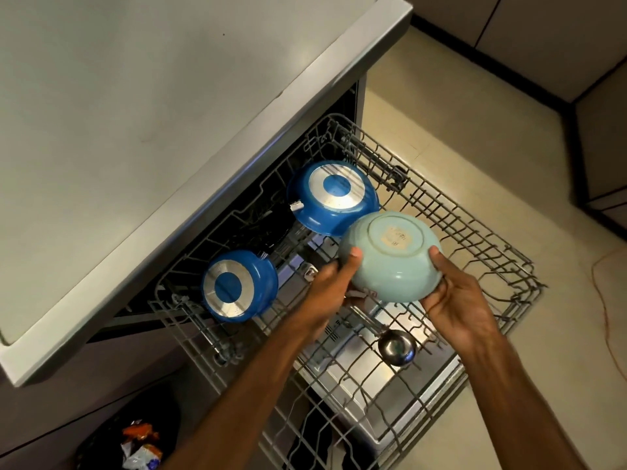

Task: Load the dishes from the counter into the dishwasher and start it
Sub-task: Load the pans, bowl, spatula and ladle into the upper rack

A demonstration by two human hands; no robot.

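Observation:
A pale green bowl (390,256) is held upside down over the pulled-out dishwasher rack (481,252). My left hand (330,286) grips its left side with the thumb on the outer wall. My right hand (458,296) grips its right side, thumb up on the wall. Two blue pans lie bottom-up in the rack: a large blue pan (334,196) at the back, touching the bowl's edge in the view, and a small blue pan (239,286) at the left. A steel ladle (397,346) lies in the rack below the bowl.
The grey counter top (152,130) overhangs the dishwasher at the left. The open dishwasher door (390,401) shows beneath the rack. A dark bin with wrappers (139,442) stands at bottom left. Beige floor (509,164) lies to the right, with cabinets (604,96) beyond.

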